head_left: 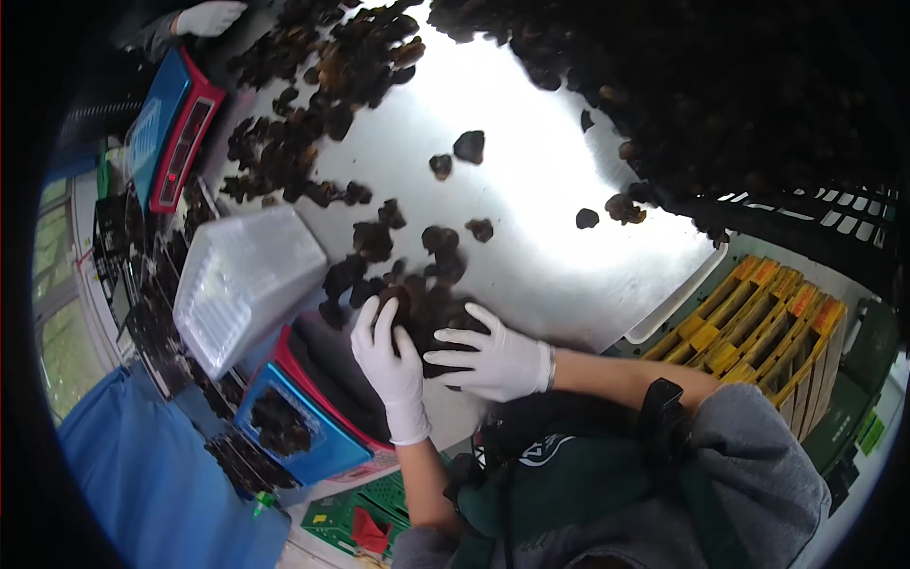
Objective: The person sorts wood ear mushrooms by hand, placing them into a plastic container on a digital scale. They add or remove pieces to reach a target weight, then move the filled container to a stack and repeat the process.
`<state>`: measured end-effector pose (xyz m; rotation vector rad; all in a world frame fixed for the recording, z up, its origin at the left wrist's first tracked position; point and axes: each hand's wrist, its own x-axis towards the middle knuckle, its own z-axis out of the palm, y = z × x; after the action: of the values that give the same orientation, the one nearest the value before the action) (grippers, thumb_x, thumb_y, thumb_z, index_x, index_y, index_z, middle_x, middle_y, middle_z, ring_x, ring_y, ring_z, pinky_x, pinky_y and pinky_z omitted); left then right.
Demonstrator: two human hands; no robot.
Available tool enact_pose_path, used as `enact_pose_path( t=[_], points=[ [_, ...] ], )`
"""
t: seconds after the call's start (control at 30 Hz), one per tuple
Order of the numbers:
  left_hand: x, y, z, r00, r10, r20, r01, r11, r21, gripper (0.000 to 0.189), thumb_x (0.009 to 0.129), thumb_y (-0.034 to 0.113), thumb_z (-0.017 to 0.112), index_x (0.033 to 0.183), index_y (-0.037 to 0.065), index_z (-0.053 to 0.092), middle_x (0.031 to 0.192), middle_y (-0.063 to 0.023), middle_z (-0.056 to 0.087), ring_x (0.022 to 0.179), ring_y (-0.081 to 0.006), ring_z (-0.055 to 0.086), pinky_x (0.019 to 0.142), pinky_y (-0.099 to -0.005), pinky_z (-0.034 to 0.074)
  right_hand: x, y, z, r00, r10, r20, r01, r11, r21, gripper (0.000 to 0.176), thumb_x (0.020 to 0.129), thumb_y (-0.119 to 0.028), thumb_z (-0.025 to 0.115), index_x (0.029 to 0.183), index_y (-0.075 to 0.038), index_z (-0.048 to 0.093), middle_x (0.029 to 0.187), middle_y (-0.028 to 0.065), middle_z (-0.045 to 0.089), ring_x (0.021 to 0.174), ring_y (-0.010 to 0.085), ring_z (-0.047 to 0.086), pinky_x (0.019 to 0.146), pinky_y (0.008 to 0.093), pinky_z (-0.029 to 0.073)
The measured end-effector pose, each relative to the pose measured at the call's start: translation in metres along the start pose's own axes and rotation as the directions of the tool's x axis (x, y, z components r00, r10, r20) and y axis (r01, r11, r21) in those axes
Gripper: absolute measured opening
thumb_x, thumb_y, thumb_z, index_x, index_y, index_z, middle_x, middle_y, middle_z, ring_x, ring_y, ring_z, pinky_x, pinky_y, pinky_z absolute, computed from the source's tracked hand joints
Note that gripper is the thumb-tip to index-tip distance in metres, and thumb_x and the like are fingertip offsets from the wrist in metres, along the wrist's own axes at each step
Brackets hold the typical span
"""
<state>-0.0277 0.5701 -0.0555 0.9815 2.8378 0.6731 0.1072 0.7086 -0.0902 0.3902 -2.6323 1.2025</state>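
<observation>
My left hand, in a white glove, rests on the near edge of a cluster of dark brown mushroom-like pieces on the shiny metal table. Its fingers are spread and point away from me. From the right, my right hand, also gloved, reaches over the same cluster with fingers apart. Dark pieces lie between and under the two hands, partly hidden by them. A red and blue scale stands just left of my left hand, with dark pieces on its blue part.
Stacked clear plastic containers stand left. Farther back are a second red and blue scale and another person's gloved hand. A large dark heap covers the back right, near a black crate. Yellow pallets sit right.
</observation>
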Motion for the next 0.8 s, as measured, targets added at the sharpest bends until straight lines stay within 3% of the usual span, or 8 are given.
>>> enact_pose_path(
  t=[0.1,0.13,0.17,0.23,0.47,0.6,0.7,0.8],
  points=[
    [-0.051,-0.004,-0.007,0.928,-0.321,-0.188,0.287,0.939,-0.188,0.045,0.080,-0.005,0.059,0.123,0.006,0.063,0.133,-0.0175,0.053,0.124,-0.0331,0.050,0.106,-0.0422,0.037,0.034,0.043,-0.039,0.992,0.009,-0.123,-0.013,0.999,-0.032,0.017,0.082,-0.025,0.059,0.095,-0.017,0.068,0.124,0.0051,0.060,0.117,0.0278,0.054,0.108,0.0621,0.029],
    [-0.061,-0.008,-0.007,0.901,-0.381,-0.206,0.333,0.914,-0.233,0.044,0.081,-0.005,0.059,0.124,0.003,0.062,0.135,-0.0180,0.051,0.127,-0.0332,0.048,0.108,-0.0418,0.035,0.060,0.055,-0.066,0.915,0.398,0.061,-0.402,0.899,0.171,0.022,0.081,-0.025,0.060,0.098,-0.014,0.068,0.123,0.0068,0.061,0.122,0.0318,0.049,0.107,0.0588,0.029],
    [-0.072,-0.017,-0.002,0.871,-0.441,-0.219,0.369,0.879,-0.301,0.045,0.083,-0.004,0.058,0.128,0.001,0.058,0.138,-0.0182,0.048,0.129,-0.0331,0.046,0.109,-0.0421,0.035,0.061,0.085,-0.055,0.943,0.260,-0.208,-0.286,0.952,-0.105,0.034,0.085,-0.031,0.060,0.113,-0.011,0.065,0.130,0.0135,0.055,0.128,0.0373,0.042,0.107,0.0551,0.027],
    [-0.081,-0.019,0.008,0.812,-0.521,-0.262,0.393,0.821,-0.414,0.048,0.086,-0.002,0.055,0.134,0.000,0.052,0.141,-0.0187,0.045,0.132,-0.0328,0.043,0.111,-0.0421,0.033,0.091,0.110,-0.045,0.865,0.256,-0.432,-0.397,0.875,-0.276,0.047,0.091,-0.041,0.057,0.127,-0.011,0.059,0.137,0.0189,0.048,0.132,0.0403,0.035,0.110,0.0540,0.023],
    [-0.030,-0.056,0.031,0.879,-0.378,-0.291,0.260,0.891,-0.372,0.054,0.095,0.009,0.045,0.148,0.000,0.034,0.150,-0.0199,0.035,0.142,-0.0342,0.027,0.119,-0.0430,0.017,0.152,0.086,0.023,0.996,0.054,0.076,-0.024,0.937,-0.348,0.052,0.089,-0.051,0.057,0.127,-0.016,0.058,0.133,0.0121,0.051,0.125,0.0320,0.045,0.101,0.0478,0.037],
    [-0.013,-0.066,0.010,0.978,-0.193,-0.075,0.147,0.902,-0.405,0.068,0.079,0.008,0.052,0.145,0.005,0.041,0.147,-0.0202,0.039,0.137,-0.0356,0.034,0.116,-0.0428,0.023,0.128,0.069,0.003,0.950,-0.110,0.291,0.093,0.993,0.072,0.038,0.090,-0.036,0.060,0.121,-0.014,0.061,0.127,0.0112,0.054,0.121,0.0323,0.048,0.107,0.0467,0.035],
    [-0.046,-0.042,-0.005,0.988,-0.123,0.094,0.145,0.944,-0.295,0.080,0.073,0.027,0.069,0.145,0.009,0.042,0.147,-0.0218,0.037,0.132,-0.0395,0.036,0.112,-0.0486,0.026,0.103,0.036,-0.050,0.839,0.057,0.541,0.036,0.986,-0.161,0.086,0.065,-0.045,0.080,0.140,-0.019,0.048,0.144,0.0103,0.043,0.123,0.0357,0.045,0.099,0.0498,0.041],
    [-0.073,-0.005,-0.012,0.957,-0.232,0.177,0.243,0.969,-0.043,0.118,0.057,0.048,0.084,0.153,0.012,0.025,0.149,-0.0279,0.029,0.129,-0.0481,0.035,0.107,-0.0558,0.031,0.086,0.020,-0.063,0.793,0.210,0.572,0.030,0.924,-0.381,0.104,0.057,-0.034,0.086,0.148,-0.024,0.037,0.151,0.0152,0.034,0.123,0.0411,0.044,0.099,0.0507,0.042]
  ],
)
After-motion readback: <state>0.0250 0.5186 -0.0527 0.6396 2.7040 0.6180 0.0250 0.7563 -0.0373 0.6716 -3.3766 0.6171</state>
